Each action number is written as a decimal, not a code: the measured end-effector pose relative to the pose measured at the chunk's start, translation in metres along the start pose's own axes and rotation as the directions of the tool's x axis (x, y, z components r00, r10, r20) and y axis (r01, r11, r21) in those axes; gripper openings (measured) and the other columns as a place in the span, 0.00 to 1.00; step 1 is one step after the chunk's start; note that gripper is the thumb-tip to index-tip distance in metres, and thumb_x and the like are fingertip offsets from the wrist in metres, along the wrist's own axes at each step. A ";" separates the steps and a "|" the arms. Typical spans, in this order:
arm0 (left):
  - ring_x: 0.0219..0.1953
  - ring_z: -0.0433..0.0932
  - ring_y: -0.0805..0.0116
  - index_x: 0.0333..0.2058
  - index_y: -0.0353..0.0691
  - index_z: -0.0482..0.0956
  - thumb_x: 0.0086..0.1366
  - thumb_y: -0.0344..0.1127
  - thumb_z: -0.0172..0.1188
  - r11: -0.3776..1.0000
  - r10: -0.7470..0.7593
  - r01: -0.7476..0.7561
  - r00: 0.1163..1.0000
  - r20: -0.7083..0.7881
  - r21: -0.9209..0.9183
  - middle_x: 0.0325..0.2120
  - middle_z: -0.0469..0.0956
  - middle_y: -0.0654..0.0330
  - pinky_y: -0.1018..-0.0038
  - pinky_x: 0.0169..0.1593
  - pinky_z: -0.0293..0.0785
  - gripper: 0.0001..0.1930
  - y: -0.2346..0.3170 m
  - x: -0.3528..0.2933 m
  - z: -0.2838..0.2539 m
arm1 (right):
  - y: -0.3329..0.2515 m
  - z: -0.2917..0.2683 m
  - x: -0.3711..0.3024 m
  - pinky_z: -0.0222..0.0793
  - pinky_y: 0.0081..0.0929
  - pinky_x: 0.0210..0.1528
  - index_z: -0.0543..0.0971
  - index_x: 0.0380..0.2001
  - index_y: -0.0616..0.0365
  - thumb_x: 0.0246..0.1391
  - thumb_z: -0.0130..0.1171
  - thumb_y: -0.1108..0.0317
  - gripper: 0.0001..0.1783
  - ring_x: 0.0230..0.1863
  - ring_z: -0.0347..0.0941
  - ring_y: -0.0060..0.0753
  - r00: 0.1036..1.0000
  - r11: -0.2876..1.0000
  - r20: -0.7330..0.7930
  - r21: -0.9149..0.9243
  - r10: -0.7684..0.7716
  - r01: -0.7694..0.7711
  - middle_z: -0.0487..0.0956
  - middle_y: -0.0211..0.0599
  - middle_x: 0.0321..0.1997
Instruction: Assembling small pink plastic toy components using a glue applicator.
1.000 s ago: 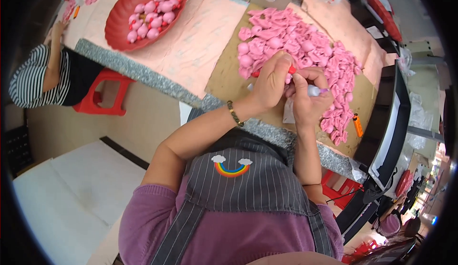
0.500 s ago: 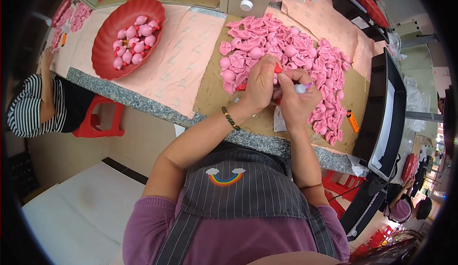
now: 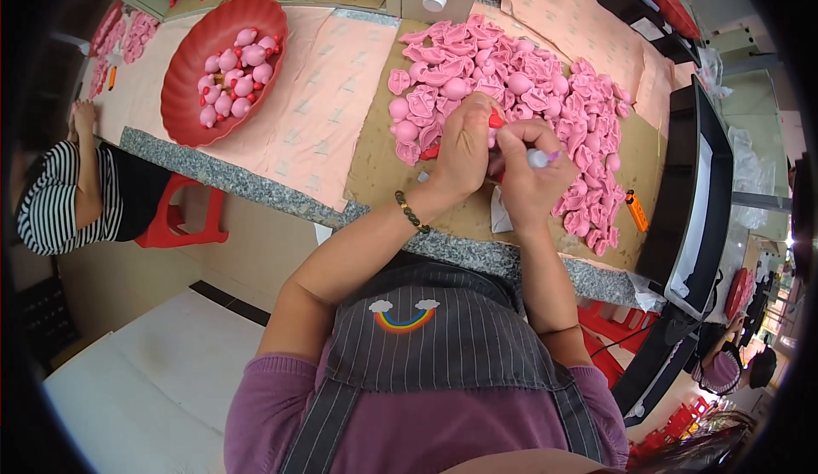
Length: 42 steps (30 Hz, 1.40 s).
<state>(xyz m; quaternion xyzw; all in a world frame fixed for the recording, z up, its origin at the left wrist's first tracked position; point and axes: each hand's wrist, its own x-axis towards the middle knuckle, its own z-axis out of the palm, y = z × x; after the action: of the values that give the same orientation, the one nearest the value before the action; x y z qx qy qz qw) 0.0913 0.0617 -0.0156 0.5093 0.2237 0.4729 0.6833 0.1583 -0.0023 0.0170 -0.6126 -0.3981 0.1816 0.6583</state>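
My left hand (image 3: 463,152) is closed round a small pink-and-red toy figure (image 3: 496,120), whose red tip shows above the thumb and whose lower part is hidden by fingers. Pressed up beside it, my right hand (image 3: 535,186) grips a small whitish tube with a purple end (image 3: 538,158). Where the tube's other end meets the figure, the fingers cover it. Just beyond both hands spreads a heap of soft pink moulded pieces (image 3: 588,129), some round and some crumpled. A red piece (image 3: 430,152) lies at the heap's edge next to my left hand.
A red scalloped bowl (image 3: 181,69) with several pink-and-red figures stands at the left. An orange-handled cutter (image 3: 636,211) lies right of the heap, near a black tray (image 3: 682,210). A grey box with a green light (image 3: 436,3) stands behind. A co-worker (image 3: 64,193) sits far left.
The whole view has shifted slightly. Both hands stay together on the figure, and the right fingers have curled a little closer round the tube.
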 end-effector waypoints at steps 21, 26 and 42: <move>0.23 0.60 0.81 0.26 0.39 0.65 0.68 0.42 0.33 0.994 -0.028 0.023 0.998 0.049 0.111 0.19 0.62 0.67 0.81 0.27 0.59 0.17 0.007 0.000 0.003 | 0.004 -0.001 0.000 0.61 0.13 0.14 0.75 0.25 0.67 0.48 0.57 0.81 0.01 0.14 0.67 0.16 0.998 0.997 -0.058 0.070 0.024 -0.020 0.75 0.37 0.24; 0.18 0.59 0.80 0.28 0.40 0.64 0.69 0.45 0.32 0.997 -0.066 0.062 0.994 0.084 0.044 0.17 0.62 0.67 0.82 0.21 0.58 0.18 0.013 -0.005 0.004 | -0.005 -0.003 0.006 0.63 0.17 0.13 0.74 0.26 0.68 0.49 0.56 0.79 0.02 0.13 0.67 0.21 0.919 0.885 -0.036 0.287 0.393 -0.368 0.75 0.39 0.19; 0.20 0.57 0.84 0.28 0.39 0.65 0.69 0.43 0.34 0.999 -0.031 0.030 0.999 0.022 0.034 0.17 0.60 0.70 0.85 0.23 0.56 0.17 0.001 -0.004 0.003 | 0.002 -0.001 0.007 0.64 0.15 0.15 0.74 0.25 0.65 0.50 0.55 0.79 0.02 0.16 0.69 0.17 0.999 0.999 -0.013 0.017 0.033 -0.033 0.76 0.36 0.23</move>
<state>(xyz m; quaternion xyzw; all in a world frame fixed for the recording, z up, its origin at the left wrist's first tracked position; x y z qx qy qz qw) 0.0913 0.0570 -0.0144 0.5225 0.2318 0.4529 0.6842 0.1636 0.0027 0.0169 -0.6147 -0.3821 0.1915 0.6629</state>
